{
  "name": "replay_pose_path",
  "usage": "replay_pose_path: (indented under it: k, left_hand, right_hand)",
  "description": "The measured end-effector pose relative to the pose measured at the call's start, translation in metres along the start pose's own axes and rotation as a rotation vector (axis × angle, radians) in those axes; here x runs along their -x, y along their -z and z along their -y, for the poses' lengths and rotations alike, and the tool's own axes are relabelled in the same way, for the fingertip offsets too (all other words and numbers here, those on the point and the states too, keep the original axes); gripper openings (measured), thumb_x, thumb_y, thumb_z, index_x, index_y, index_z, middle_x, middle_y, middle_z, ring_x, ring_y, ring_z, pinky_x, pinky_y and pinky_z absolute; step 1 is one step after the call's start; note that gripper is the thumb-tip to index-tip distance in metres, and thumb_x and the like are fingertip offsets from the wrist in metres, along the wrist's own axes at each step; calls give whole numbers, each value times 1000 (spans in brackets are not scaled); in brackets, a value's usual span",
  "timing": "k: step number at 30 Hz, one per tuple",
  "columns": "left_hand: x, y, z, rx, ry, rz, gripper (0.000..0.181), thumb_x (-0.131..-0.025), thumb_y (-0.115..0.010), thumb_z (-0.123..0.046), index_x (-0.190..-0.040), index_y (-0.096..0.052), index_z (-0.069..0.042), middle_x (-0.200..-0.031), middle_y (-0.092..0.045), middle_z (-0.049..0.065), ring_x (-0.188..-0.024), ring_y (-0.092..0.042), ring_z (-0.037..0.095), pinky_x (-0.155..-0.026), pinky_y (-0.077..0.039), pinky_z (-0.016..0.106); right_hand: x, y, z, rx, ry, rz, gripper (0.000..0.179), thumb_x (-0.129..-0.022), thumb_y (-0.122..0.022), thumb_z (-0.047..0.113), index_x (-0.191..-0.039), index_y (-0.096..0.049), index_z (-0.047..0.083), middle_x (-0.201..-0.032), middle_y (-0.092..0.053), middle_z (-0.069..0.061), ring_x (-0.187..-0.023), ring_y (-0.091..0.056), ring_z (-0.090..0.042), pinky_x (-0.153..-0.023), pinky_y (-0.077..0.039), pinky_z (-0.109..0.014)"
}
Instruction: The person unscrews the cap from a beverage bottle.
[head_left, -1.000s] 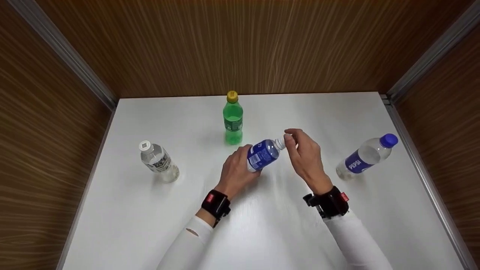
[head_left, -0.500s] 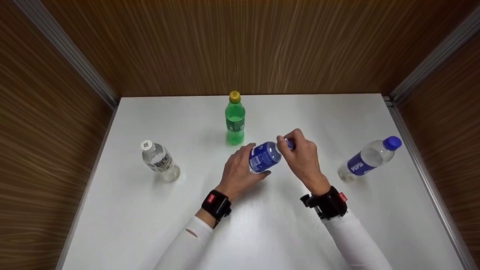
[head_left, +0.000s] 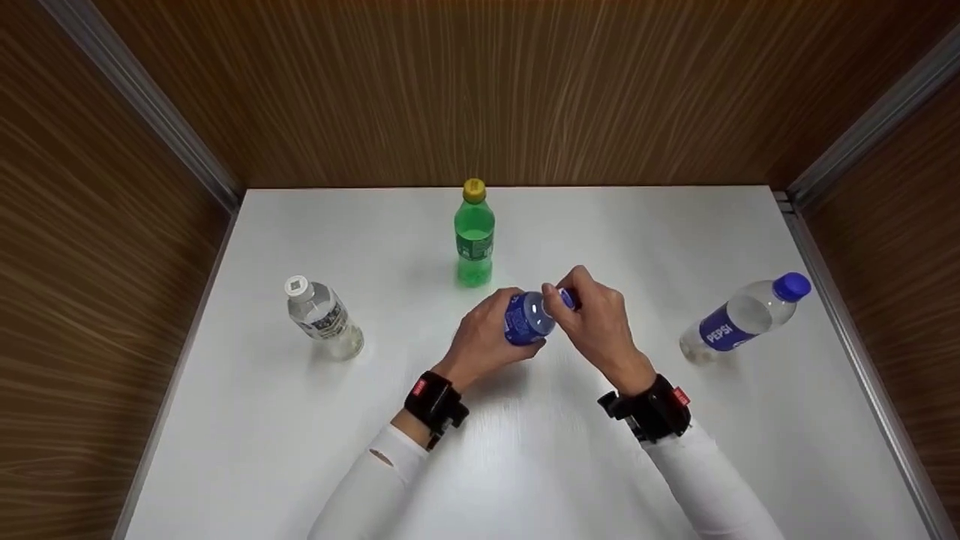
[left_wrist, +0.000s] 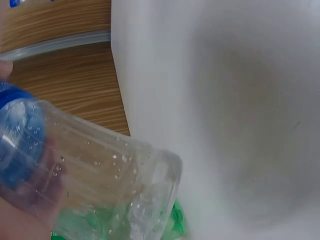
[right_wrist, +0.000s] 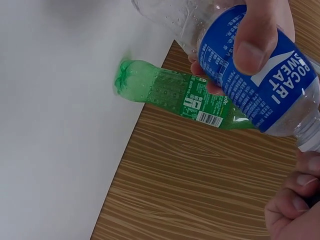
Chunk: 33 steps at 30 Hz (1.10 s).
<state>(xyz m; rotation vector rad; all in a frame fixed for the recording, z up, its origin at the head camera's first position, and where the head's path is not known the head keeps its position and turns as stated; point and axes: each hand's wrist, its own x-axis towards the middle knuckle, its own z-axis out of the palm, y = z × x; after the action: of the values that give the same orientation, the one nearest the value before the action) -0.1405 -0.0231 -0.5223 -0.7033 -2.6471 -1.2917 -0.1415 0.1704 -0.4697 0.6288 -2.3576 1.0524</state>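
Observation:
My left hand grips a clear plastic bottle round its blue Pocari Sweat label, holding it tilted above the table with its neck to the right. Water drops cling inside the bottle's clear lower part in the left wrist view. At the neck, the curled fingers and thumb of my right hand pinch the cap, mostly hidden behind them; a strip of white shows there in the right wrist view. Beyond the hands, a green bottle with a yellow cap stands upright.
A clear bottle with a white cap stands on the left, and a Pepsi bottle with a blue cap on the right. The white table is enclosed by wood-grain panels at the back and sides.
The right hand, first at the white cap with looser fingers, has closed round it. Both hands now stand closer together, and the right hand has shifted slightly left and turned.

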Motion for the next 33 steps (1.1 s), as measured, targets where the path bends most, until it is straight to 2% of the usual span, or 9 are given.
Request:
replay_pose_path:
  k: [6,9,14,20,26,28,30,33]
  left_hand:
    - [-1,9,0,44,32,100,75,-77,-91,-30,-136,-52,-5,-123,-66,9,-109,-64,21,-96,-54,39]
    - [-1,13,-1,67,67,151,76,-77,-91,-30,-137,-52,-6,-124,-66,8,-110,-63,20,-97,-54,39]
    - [-2,20,-5,160,125,235,76,-78,-90,-30,-139,-50,-8,-126,-64,7,-113,-62,19,-99,-53,37]
    - [-6,21,-4,199,154,272,76,-78,-90,-32,-140,-50,-9,-126,-64,5,-112,-62,18,-99,-52,36]
    - [-7,17,-2,207,163,276,75,-78,-89,-34,-138,-52,-11,-124,-64,3,-110,-62,16,-97,-53,36]
    - [-7,15,-2,177,156,262,74,-79,-89,-34,-138,-52,-10,-124,-65,3,-110,-62,16,-97,-53,36]
    - [-5,12,-3,97,131,216,73,-79,-89,-36,-137,-53,-9,-123,-65,4,-109,-63,17,-95,-54,36]
    - [-3,6,-4,-92,66,84,73,-79,-88,-40,-134,-55,-7,-119,-67,8,-104,-65,21,-91,-55,39]
  right_hand:
    - [2,0,1,-20,22,18,19,-97,-70,13,-89,-55,4,-65,-57,-1,-55,-45,-8,-45,-38,-25]
    - [3,1,0,-30,36,37,18,-97,-69,12,-91,-55,4,-66,-59,-2,-56,-46,-7,-45,-39,-25]
    - [2,4,-2,-44,81,63,16,-97,-70,10,-94,-56,3,-70,-63,-5,-57,-48,-8,-46,-42,-26]
    - [2,5,-8,-67,126,85,18,-100,-68,15,-96,-56,2,-72,-59,-5,-60,-47,-8,-47,-41,-26]
    - [4,5,-16,-61,162,114,22,-104,-65,21,-98,-56,2,-74,-56,-5,-63,-46,-8,-49,-41,-26]
    - [4,6,-18,-41,162,118,19,-103,-66,19,-99,-56,3,-74,-56,-5,-63,-46,-9,-50,-41,-27]
    - [5,6,-19,-12,134,109,16,-101,-67,17,-99,-58,4,-73,-57,-4,-61,-46,-10,-50,-41,-27]
    - [7,6,-20,14,18,91,14,-101,-65,18,-100,-61,5,-69,-55,1,-58,-45,-10,-49,-39,-28]
